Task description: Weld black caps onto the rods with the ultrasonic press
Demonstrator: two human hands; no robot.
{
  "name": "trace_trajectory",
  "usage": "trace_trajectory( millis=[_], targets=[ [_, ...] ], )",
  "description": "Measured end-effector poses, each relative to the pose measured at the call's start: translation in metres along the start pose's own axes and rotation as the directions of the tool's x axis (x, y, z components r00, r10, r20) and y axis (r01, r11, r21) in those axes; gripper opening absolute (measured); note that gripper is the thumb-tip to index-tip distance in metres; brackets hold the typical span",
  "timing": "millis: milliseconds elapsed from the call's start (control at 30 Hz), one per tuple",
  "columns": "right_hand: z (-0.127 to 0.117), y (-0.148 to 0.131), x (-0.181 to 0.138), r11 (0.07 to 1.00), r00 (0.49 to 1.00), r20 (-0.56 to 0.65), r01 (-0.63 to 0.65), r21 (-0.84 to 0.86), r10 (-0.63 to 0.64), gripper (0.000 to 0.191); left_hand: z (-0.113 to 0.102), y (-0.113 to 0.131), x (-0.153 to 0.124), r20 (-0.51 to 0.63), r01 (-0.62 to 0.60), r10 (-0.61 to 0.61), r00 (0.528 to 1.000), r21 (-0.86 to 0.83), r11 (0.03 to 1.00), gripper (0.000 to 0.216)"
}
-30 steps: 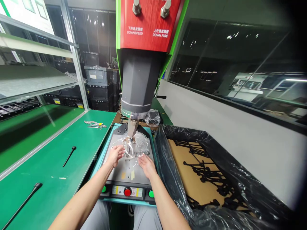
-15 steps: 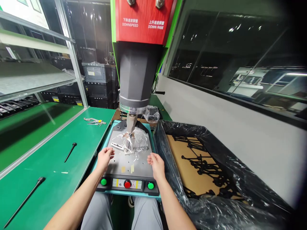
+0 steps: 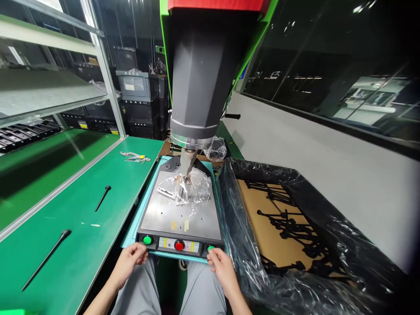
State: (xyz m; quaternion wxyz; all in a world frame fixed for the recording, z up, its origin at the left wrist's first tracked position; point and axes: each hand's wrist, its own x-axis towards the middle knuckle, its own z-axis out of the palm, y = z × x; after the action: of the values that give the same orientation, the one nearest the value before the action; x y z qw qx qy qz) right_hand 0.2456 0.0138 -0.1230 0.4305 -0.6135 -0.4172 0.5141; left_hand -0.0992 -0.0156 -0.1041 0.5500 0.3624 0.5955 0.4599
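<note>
My left hand (image 3: 133,259) is at the front left corner of the press base, fingers curled together with nothing showing in them, just below the left green button (image 3: 147,240). At the right corner, my right hand (image 3: 222,266) has its fingers bent and drawn together, and they partly cover the right green button (image 3: 210,248). Between the two sits a red button (image 3: 179,245). Behind the buttons, the press head's metal tip (image 3: 187,161) comes down to a fixture wrapped in clear plastic film (image 3: 201,186) on the metal plate (image 3: 152,217).
On the green table (image 3: 77,262) at left lie a long black rod with a knobbed end (image 3: 46,260), a shorter one (image 3: 103,198) and some metal tools (image 3: 135,157). A plastic-lined bin (image 3: 234,218) with black rod parts (image 3: 292,229) stands close on the right.
Both hands have moved down and toward me, from above the metal plate to the green buttons at its front edge. The view has tilted downward.
</note>
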Motion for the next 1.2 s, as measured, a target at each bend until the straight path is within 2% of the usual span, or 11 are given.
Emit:
trace_trajectory(
  millis=[67,133,200,267,367,433,500,567,733,1000,1200],
  targets=[
    [-0.001,0.017,-0.002,0.998,1.000,-0.025,0.010,-0.059,-0.012,0.044,0.000,-0.011,0.004,0.028,-0.001,0.001,1.000,-0.006,1.000,0.038],
    [0.002,0.027,0.004,0.993,0.995,-0.075,0.053,-0.109,-0.061,0.046,0.002,-0.017,0.015,0.010,-0.010,0.010,1.000,-0.006,1.000,0.041],
    [0.005,0.032,0.010,0.986,0.988,-0.115,0.086,-0.143,-0.103,0.046,0.003,-0.020,0.024,0.005,-0.024,0.024,1.000,0.017,1.000,0.044],
    [0.008,0.033,0.011,0.987,0.989,-0.103,0.089,-0.134,-0.103,0.043,0.003,-0.021,0.027,0.019,-0.043,0.042,0.999,0.066,0.997,0.046],
    [0.012,0.031,-0.001,0.996,0.997,0.072,0.025,-0.086,-0.018,0.036,0.002,-0.023,0.015,0.051,-0.047,0.039,0.998,0.171,0.984,0.049],
    [0.015,0.031,-0.012,0.994,0.971,0.232,-0.029,-0.108,0.054,0.032,0.002,-0.027,0.004,0.083,-0.042,0.023,0.996,0.226,0.973,0.049],
    [0.020,0.034,-0.022,0.986,0.938,0.331,-0.055,-0.159,0.106,0.031,0.005,-0.036,-0.006,0.113,-0.030,0.003,0.994,0.243,0.970,0.048],
    [0.026,0.039,-0.029,0.979,0.924,0.358,-0.066,-0.193,0.133,0.029,0.009,-0.051,-0.012,0.118,-0.007,-0.021,0.993,0.235,0.972,0.050],
    [0.037,0.048,-0.035,0.980,0.930,0.336,-0.096,-0.172,0.150,0.023,0.013,-0.087,-0.013,0.095,0.012,-0.029,0.995,0.169,0.986,0.053],
    [0.038,0.034,-0.035,0.984,0.932,0.335,-0.094,-0.149,0.140,0.028,-0.002,-0.096,-0.002,0.113,0.023,-0.053,0.992,0.252,0.968,0.051],
    [0.057,-0.006,-0.029,0.996,0.877,0.476,-0.031,-0.085,0.068,0.038,0.013,-0.097,-0.001,0.161,0.039,-0.069,0.985,0.184,0.982,0.050]
  ],
)
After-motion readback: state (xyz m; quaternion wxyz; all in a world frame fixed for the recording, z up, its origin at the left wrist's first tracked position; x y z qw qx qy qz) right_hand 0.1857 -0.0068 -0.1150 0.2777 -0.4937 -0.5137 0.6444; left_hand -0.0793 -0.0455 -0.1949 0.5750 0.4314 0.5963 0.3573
